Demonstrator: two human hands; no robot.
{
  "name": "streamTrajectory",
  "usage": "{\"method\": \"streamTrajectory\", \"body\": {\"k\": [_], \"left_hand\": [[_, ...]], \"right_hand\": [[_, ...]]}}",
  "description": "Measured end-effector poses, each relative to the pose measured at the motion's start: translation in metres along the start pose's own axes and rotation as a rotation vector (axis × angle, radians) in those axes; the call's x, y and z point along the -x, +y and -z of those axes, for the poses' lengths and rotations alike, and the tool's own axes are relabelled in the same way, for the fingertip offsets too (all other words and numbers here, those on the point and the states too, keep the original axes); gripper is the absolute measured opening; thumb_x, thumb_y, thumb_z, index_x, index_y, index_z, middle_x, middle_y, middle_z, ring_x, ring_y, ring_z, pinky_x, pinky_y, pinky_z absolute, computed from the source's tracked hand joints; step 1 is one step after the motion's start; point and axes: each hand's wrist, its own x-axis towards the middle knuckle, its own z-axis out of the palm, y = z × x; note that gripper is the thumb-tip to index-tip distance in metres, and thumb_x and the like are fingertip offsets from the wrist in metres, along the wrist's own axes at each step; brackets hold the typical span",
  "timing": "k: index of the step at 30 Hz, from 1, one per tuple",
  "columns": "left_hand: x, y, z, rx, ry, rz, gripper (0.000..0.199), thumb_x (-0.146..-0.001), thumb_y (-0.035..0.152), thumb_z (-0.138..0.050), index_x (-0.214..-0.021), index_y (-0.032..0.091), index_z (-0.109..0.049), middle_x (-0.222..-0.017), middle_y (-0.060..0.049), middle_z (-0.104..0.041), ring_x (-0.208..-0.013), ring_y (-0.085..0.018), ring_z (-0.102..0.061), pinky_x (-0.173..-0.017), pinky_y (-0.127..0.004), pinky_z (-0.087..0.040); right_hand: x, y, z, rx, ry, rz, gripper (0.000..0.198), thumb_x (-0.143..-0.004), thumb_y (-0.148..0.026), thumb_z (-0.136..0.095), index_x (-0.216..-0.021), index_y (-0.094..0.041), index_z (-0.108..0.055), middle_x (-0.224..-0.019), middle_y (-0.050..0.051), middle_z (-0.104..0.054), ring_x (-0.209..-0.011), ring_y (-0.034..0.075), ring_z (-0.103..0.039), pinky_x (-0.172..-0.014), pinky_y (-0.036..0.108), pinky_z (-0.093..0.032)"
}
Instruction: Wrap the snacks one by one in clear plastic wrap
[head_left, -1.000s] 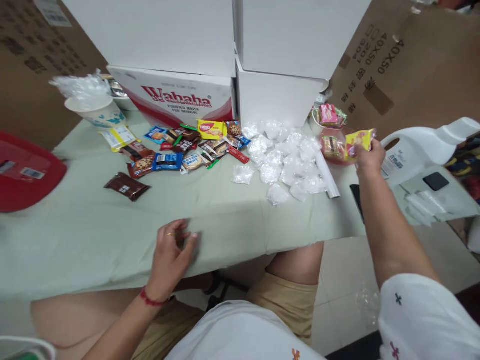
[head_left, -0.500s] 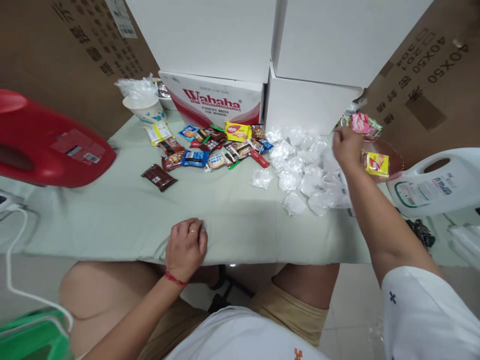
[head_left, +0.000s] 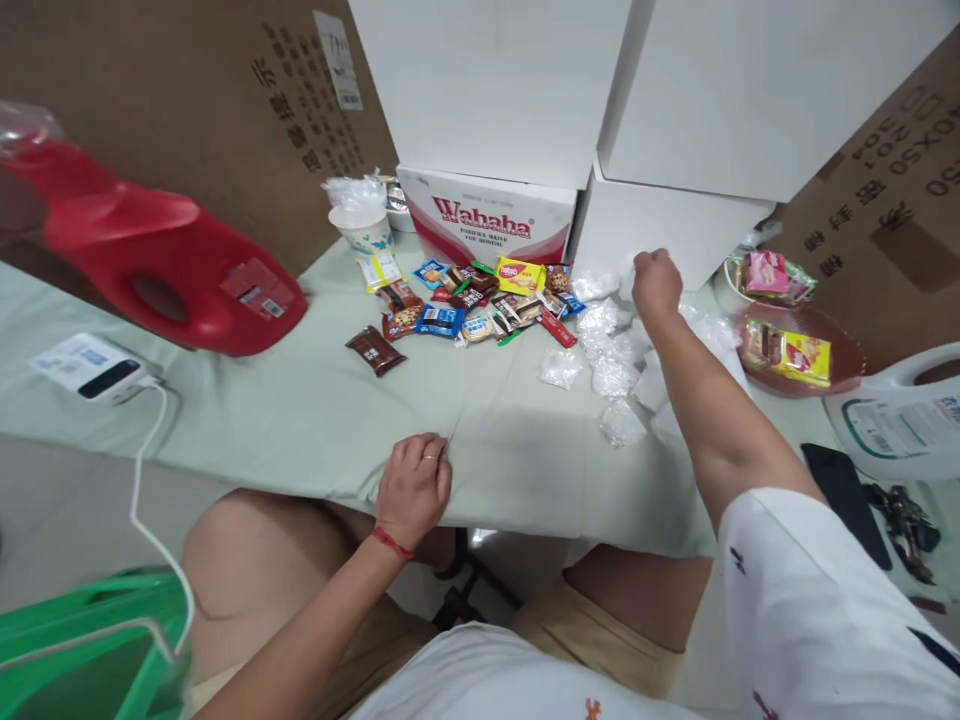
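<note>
My left hand (head_left: 415, 482) rests at the front edge of the cloth-covered table, its fingers curled closed and nothing visible in them. Reaching across the table, my right hand (head_left: 658, 287) is closed at the back of a pile of clear plastic-wrapped packets (head_left: 615, 375). A whitish bit shows at its fingertips, too unclear to name. My right forearm covers part of the pile. Left of the packets lies a heap of wrapped snacks (head_left: 480, 300), with a yellow wafer pack (head_left: 520, 274) on top. One brown snack packet (head_left: 375, 350) lies apart from the heap.
At the left stand a red jug (head_left: 172, 260), a white device (head_left: 97, 368) with a cable, and a paper cup (head_left: 361, 232). White boxes (head_left: 667, 225) and a Wahaba carton (head_left: 487, 222) line the back. On the right are a pink dish (head_left: 840, 330), a white jug (head_left: 900, 425) and a phone (head_left: 844, 500).
My right hand has moved left, from beside the dish of snacks to the back of the clear packets. The view has turned left. My left hand stays at the table edge.
</note>
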Motion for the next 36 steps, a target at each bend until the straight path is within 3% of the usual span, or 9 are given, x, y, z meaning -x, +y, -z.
{"method": "streamTrajectory", "body": {"k": [4,9,12,15,19,23,27,31,36], "left_hand": [[-0.001,-0.001,0.001,0.07,0.009,0.04,0.022,-0.095,0.025,-0.049,-0.106,0.02,-0.067,-0.11,-0.015,-0.068,-0.109,-0.032,-0.057,-0.102,-0.048,-0.047],[-0.008,0.019,0.016,0.423,-0.007,0.273,0.025,-0.096,0.04,-0.051,-0.099,0.021,-0.067,-0.1,-0.01,-0.068,-0.096,-0.026,-0.061,-0.091,-0.043,-0.05],[-0.015,0.052,0.02,0.87,-0.169,0.462,0.033,-0.096,0.049,-0.055,-0.103,0.02,-0.069,-0.098,-0.007,-0.07,-0.084,-0.019,-0.062,-0.074,-0.032,-0.05],[-0.022,0.086,0.013,1.333,-0.346,0.569,0.049,-0.084,0.056,-0.071,-0.115,0.019,-0.068,-0.106,-0.007,-0.07,-0.081,-0.016,-0.063,-0.063,-0.026,-0.047],[-0.025,0.106,-0.001,1.55,-0.402,0.677,0.05,-0.066,0.057,-0.086,-0.087,0.016,-0.065,-0.072,0.002,-0.061,-0.062,-0.009,-0.052,-0.056,-0.022,-0.038],[-0.021,0.108,-0.004,1.451,-0.284,0.657,0.045,-0.068,0.054,-0.084,-0.08,0.017,-0.061,-0.061,0.006,-0.052,-0.055,-0.007,-0.043,-0.054,-0.021,-0.033],[-0.013,0.109,-0.002,1.409,-0.281,0.561,0.042,-0.075,0.055,-0.081,-0.08,0.017,-0.061,-0.061,0.006,-0.051,-0.057,-0.008,-0.042,-0.056,-0.022,-0.033],[-0.011,0.105,0.002,1.484,-0.31,0.565,0.043,-0.079,0.055,-0.079,-0.081,0.019,-0.056,-0.061,0.007,-0.049,-0.056,-0.007,-0.04,-0.054,-0.02,-0.03],[-0.013,0.083,0.015,1.655,-0.32,0.666,0.044,-0.072,0.048,-0.087,-0.08,0.019,-0.054,-0.063,0.008,-0.048,-0.055,-0.005,-0.041,-0.054,-0.018,-0.033]], "right_hand": [[0.059,-0.012,0.031,-0.397,0.214,-0.152,0.02,-0.099,-0.036,-0.052,-0.099,-0.018,-0.062,-0.092,0.007,-0.062,-0.076,0.017,-0.055,-0.069,0.03,-0.047],[0.204,-0.066,0.047,-1.189,-0.203,-0.474,0.035,-0.075,-0.05,-0.08,-0.083,-0.022,-0.06,-0.07,-0.005,-0.054,-0.046,0.006,-0.034,-0.041,0.021,-0.026],[0.273,-0.098,0.044,-1.344,-0.315,-0.649,0.042,-0.07,-0.053,-0.085,-0.079,-0.022,-0.059,-0.068,-0.005,-0.055,-0.045,0.005,-0.032,-0.038,0.019,-0.022],[0.311,-0.115,0.036,-1.384,-0.356,-0.718,0.044,-0.072,-0.058,-0.084,-0.082,-0.022,-0.06,-0.064,-0.006,-0.052,-0.044,0.005,-0.029,-0.037,0.019,-0.021],[0.33,-0.114,0.032,-1.191,-0.363,-0.609,0.041,-0.084,-0.062,-0.071,-0.09,-0.022,-0.063,-0.07,-0.003,-0.056,-0.047,0.008,-0.036,-0.04,0.022,-0.029],[0.341,-0.105,0.042,-0.745,-0.083,-0.331,0.035,-0.093,-0.054,-0.064,-0.106,-0.022,-0.066,-0.101,0.005,-0.064,-0.073,0.015,-0.056,-0.064,0.028,-0.05],[0.35,-0.109,0.042,-0.725,-0.225,-0.104,0.028,-0.091,-0.045,-0.069,-0.108,-0.024,-0.069,-0.098,0.005,-0.066,-0.087,0.02,-0.06,-0.074,0.031,-0.051],[0.346,-0.105,0.035,-0.959,-0.226,-0.341,0.02,-0.089,-0.044,-0.071,-0.088,-0.023,-0.07,-0.08,0.0,-0.062,-0.07,0.015,-0.053,-0.067,0.029,-0.045],[0.336,-0.084,0.041,-1.367,-0.199,-0.701,0.031,-0.071,-0.043,-0.088,-0.084,-0.024,-0.068,-0.073,-0.004,-0.052,-0.065,0.011,-0.046,-0.059,0.023,-0.041]]}}
